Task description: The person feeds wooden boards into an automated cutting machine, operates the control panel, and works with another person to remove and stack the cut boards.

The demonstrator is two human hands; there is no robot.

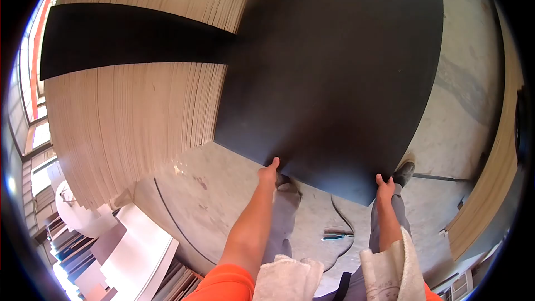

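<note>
A large, dark black panel fills the middle of the head view, its near edge toward me. My left hand is closed on that near edge, thumb on top and fingers hidden beneath. Near the panel's right-hand corner, my right hand grips the same edge, its thumb also on the upper face. To the left stands a thick stack of wood-coloured sheets, close against the panel's left side. A wide black strip crosses the stack and meets the panel.
Thin dark cables lie on the concrete floor, with a small blue-tipped object between my feet. A wood-coloured board edge stands at right. White boards and assorted offcuts lean at lower left. Pale cloths hang at my waist.
</note>
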